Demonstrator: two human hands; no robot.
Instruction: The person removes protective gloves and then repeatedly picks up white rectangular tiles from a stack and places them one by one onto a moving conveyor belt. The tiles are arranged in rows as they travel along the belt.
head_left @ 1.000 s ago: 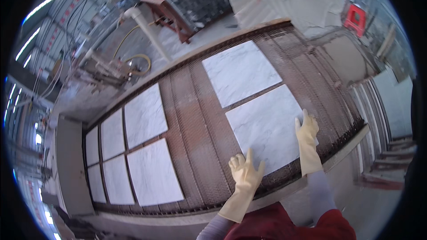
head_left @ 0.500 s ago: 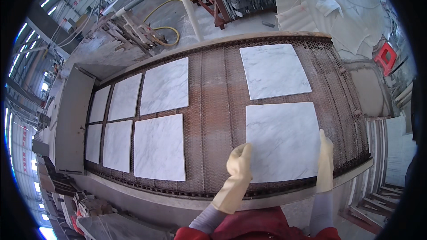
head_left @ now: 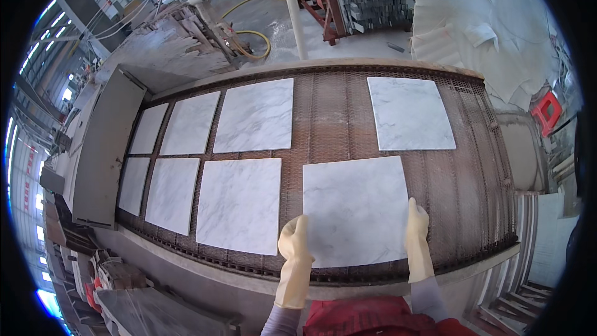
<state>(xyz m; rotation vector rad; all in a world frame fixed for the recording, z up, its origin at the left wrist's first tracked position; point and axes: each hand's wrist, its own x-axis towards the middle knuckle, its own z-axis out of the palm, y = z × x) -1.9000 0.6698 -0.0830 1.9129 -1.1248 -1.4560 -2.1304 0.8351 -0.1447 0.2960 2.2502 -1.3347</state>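
A square white marble tile with grey veins (head_left: pixel 356 211) lies at the near side of the brown mesh conveyor (head_left: pixel 435 211). My left hand (head_left: pixel 295 242), in a cream rubber glove, grips its left edge, thumb up on the rim. On the opposite edge my right hand (head_left: pixel 417 224), gloved alike, holds on with its fingers closed; the fingertips under the rim are hidden. Beyond stands apart another marble tile (head_left: pixel 411 114) on the far right of the mesh. To the left, a near tile (head_left: pixel 239 205) lies separated from the held one by a strip of mesh.
More tiles lie in two rows toward a grey metal housing (head_left: pixel 106 149) at the left end. Wooden rails (head_left: pixel 298 71) edge the conveyor. Past it are a white pipe (head_left: pixel 291 12), a yellow hose (head_left: pixel 258 43), a rack of stone strips (head_left: pixel 370 0) and a red plastic stool (head_left: pixel 546 114).
Both hands have slid the held tile left along the mesh, nearer the left-hand tiles and out of line with the far right tile. The whole view has shifted slightly.
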